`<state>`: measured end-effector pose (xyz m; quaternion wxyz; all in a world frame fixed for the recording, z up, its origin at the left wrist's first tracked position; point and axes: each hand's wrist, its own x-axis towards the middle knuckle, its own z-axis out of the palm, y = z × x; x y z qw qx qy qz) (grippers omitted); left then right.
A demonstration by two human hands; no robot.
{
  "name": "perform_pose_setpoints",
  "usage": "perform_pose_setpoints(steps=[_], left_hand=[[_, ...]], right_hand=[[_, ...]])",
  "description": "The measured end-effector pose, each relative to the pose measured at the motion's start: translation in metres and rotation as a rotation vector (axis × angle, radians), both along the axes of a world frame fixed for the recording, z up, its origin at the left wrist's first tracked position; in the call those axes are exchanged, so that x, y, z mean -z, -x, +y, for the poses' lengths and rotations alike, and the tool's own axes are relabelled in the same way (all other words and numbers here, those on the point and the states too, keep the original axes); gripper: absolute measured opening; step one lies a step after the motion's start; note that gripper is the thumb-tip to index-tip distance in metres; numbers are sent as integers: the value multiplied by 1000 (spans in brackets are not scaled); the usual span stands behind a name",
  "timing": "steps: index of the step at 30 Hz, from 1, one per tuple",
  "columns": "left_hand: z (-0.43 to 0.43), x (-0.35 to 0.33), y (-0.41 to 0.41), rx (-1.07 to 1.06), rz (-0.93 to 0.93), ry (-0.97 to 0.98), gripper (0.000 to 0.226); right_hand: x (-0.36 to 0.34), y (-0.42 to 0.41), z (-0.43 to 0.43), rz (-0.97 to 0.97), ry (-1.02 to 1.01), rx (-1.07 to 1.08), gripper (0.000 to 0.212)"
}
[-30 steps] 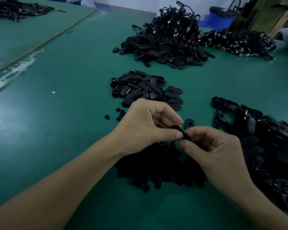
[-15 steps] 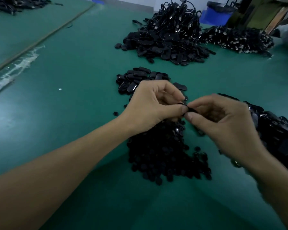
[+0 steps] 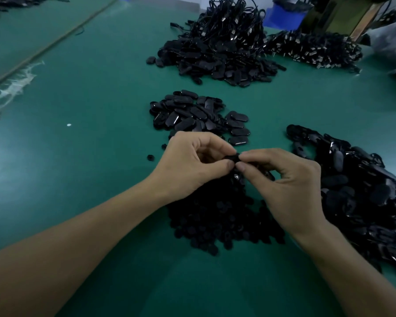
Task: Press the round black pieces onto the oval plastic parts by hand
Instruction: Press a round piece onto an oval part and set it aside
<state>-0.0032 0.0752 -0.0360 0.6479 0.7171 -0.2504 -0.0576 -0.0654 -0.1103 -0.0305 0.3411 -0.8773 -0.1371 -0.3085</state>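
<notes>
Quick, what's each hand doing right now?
Left hand: pinching the small black plastic piece between thumb and forefinger.
Right hand: pinching that same piece from its other end.

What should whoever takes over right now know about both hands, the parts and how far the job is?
Left hand and right hand both pinch one small black part between thumbs and fingertips, over the heap of round pieces. Loose oval parts lie just beyond; another glossy black heap sits to the right on the green table. The fingers hide whether this press is seated. Left: many pieces in every heap.
</notes>
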Motion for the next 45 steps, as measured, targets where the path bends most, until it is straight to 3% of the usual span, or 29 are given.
perform_pose_setpoints(steps=[8, 12, 16, 25, 33, 45], left_hand=[[2, 2, -4, 48, 67, 40, 15], [2, 3, -6, 56, 99, 74, 15], [1, 4, -7, 51, 86, 76, 16], [3, 3, -6, 58, 95, 73, 17], [4, -1, -4, 80, 82, 16, 23], [6, -6, -2, 119, 168, 47, 24]], right_hand=[[7, -3, 3, -60, 66, 62, 9], [8, -4, 6, 43, -1, 51, 6], [9, -4, 8, 175, -110, 9, 18], [7, -7, 5, 216, -81, -30, 21], [6, -7, -3, 109, 51, -64, 9], [5, -8, -7, -60, 133, -101, 12]])
